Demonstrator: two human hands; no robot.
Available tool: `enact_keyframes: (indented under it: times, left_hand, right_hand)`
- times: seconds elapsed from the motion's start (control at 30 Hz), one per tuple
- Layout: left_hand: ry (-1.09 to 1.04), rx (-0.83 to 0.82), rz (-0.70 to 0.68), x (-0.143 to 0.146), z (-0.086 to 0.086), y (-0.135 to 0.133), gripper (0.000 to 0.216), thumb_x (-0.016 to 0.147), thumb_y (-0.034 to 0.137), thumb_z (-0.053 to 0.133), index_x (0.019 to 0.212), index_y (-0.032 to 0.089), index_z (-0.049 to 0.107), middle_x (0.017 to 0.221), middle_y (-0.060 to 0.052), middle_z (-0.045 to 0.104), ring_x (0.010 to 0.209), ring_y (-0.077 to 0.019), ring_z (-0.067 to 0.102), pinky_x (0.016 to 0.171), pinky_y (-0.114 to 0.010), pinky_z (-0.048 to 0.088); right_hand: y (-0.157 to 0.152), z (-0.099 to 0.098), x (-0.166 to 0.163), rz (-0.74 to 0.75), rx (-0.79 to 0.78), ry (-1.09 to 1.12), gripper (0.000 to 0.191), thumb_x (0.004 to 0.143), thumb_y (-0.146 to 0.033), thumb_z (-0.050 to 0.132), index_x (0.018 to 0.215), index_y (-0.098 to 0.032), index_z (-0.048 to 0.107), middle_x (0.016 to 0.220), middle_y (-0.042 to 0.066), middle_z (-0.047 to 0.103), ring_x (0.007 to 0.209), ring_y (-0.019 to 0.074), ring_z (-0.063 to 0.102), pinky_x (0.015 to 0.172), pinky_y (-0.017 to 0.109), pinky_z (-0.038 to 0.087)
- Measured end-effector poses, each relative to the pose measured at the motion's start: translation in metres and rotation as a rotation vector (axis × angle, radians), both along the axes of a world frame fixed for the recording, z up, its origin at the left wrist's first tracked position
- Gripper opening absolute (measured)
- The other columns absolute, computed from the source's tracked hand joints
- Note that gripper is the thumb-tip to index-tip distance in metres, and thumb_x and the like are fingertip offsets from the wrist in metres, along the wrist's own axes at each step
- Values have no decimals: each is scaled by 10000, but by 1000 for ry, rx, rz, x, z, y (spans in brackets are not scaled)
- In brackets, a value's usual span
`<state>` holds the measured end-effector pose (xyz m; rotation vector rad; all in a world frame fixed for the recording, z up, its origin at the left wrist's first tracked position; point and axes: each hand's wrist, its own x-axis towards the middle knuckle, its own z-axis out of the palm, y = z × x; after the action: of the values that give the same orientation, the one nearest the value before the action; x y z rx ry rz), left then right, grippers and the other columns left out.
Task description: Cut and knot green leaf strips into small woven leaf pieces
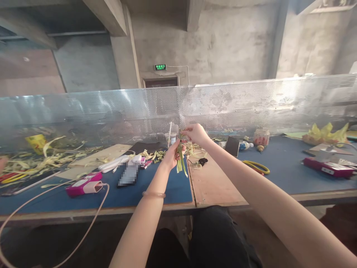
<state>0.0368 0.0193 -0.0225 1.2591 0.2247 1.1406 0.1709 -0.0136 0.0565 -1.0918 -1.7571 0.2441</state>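
Both arms reach out over the blue workbench [156, 193]. My left hand [172, 154] is closed round a small bunch of green leaf strips [182, 163], whose ends hang down below the fist. Just above it, my right hand [196, 134] pinches the upper tip of the same green strips. A pale bangle [154, 194] sits on my left wrist. Pale leaf scraps [195, 150] lie on the bench right behind my hands.
A perforated metal screen [223, 108] runs along the bench's far edge. At left are a pink device [83, 185] with a cable, white tools [113, 163] and a heap of leaf strips [41, 160]. At right are yellow-handled scissors [256, 166], a jar [261, 137] and a pink box [329, 167].
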Motion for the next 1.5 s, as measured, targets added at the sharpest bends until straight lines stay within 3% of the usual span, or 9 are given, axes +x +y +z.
enact_keyframes:
  times: [0.4,0.53,0.67,0.87,1.0,1.13,1.27,1.5]
  left_hand:
    - [-7,5,14,1,2,-2,318,753,446,578,836,139,583,539,46,460,353,-22,293,297,-148,157]
    - [-16,11,64,1,1,-1,313,751,444,583,864,152,579,548,50,459,360,-17,313,303,-142,147]
    - [-1,17,118,0,0,2,316,731,468,594,827,169,557,575,47,484,354,-12,307,304,-144,128]
    - [54,67,192,4,-2,3,296,723,471,596,812,193,547,574,47,504,339,-10,280,309,-140,115]
    - [87,108,247,5,-3,2,281,707,433,630,819,182,574,595,40,518,340,-4,279,314,-145,127]
    - [116,132,301,6,-2,1,302,691,425,648,852,173,606,591,36,525,338,-6,283,316,-157,129]
    - [136,139,334,6,-2,0,320,684,434,652,870,174,630,574,34,523,335,-9,285,324,-161,127]
    - [135,132,302,6,-1,-4,321,686,428,649,877,171,651,576,18,544,332,-11,268,331,-165,135]
  right_hand:
    - [3,-5,1,-56,-4,-12,229,759,-361,531,669,-161,598,436,-51,449,361,68,380,416,201,337]
    - [-3,-7,-1,-184,23,-68,250,714,-380,569,611,-153,580,488,-13,497,441,95,421,450,220,323]
    - [-9,-8,-8,-172,20,-161,308,740,-404,526,570,-158,598,465,-4,500,474,109,450,475,219,336]
    - [-1,-5,-16,-254,26,-189,213,724,-351,567,699,-157,652,658,63,603,589,143,511,538,241,365]
    - [3,-2,-13,-226,-4,-172,208,683,-330,599,582,-150,612,545,34,554,515,125,472,487,234,343]
    - [2,-2,-6,-128,-64,-120,283,694,-290,560,451,-148,525,367,-32,402,392,84,391,414,210,313]
    - [3,-3,-1,-60,-122,-50,322,701,-297,555,421,-155,481,325,-49,359,333,70,358,374,203,306]
    - [4,-2,-2,-70,-138,49,354,658,-287,611,380,-173,425,286,-59,320,311,71,329,361,222,284]
